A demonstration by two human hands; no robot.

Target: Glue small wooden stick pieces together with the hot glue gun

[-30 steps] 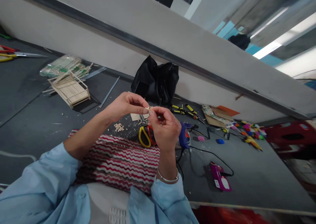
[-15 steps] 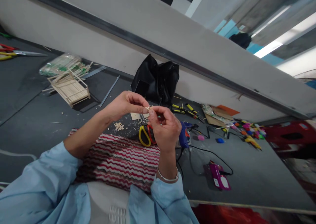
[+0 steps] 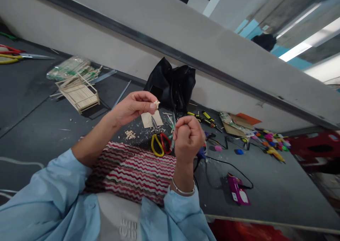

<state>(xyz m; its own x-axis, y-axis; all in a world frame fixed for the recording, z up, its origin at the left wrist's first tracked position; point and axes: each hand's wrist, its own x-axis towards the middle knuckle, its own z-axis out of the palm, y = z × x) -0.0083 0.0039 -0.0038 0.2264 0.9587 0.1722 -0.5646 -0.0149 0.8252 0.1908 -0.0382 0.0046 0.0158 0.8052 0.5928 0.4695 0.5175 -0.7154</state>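
Right grip (image 3: 189,136) now off pale piece (image 3: 157,103)

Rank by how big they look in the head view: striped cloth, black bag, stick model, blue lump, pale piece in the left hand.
1. Striped cloth
2. Black bag
3. Stick model
Last, too alike to rank: blue lump and pale piece

Small cream piece (image 3: 157,104) in the left hand (image 3: 135,107), soft black bag (image 3: 171,85) beyond, wavy red-white-and-grey-striped cloth (image 3: 132,172) below — yellow-and-red-handled scissors (image 3: 160,142) left of the right hand (image 3: 189,136), boxy magenta case (image 3: 237,188) to its right
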